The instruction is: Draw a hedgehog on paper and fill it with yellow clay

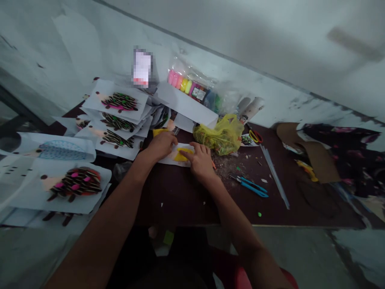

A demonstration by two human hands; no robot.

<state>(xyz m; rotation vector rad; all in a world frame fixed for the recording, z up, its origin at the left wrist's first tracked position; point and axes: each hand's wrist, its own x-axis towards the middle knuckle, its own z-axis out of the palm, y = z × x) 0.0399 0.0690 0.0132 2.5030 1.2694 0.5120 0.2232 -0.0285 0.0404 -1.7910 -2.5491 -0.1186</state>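
Note:
A small white sheet of paper (pixel 169 160) lies on the dark table in front of me, with a yellow piece (pixel 181 154) on it. My left hand (pixel 163 145) is closed at the sheet's upper left edge, its fingers curled down against the paper. From the right, my right hand (pixel 201 160) rests on the sheet; its index finger stretches out over the yellow piece and touches it, with the other fingers apart from it. Just beyond my left hand lies another yellow piece (pixel 159 131). A knotted yellow plastic bag (pixel 221 134) full of scraps sits beyond my right hand.
Paper sheets with hedgehog pictures (pixel 120 102) are stacked at left. Bottles of bright colours (pixel 180 82) stand by the wall. On the right lie blue thread snips (pixel 251 186), scissors (pixel 255 136), clear sticks (pixel 275 176) and brown cardboard (pixel 320 160). Crumbs litter the table there.

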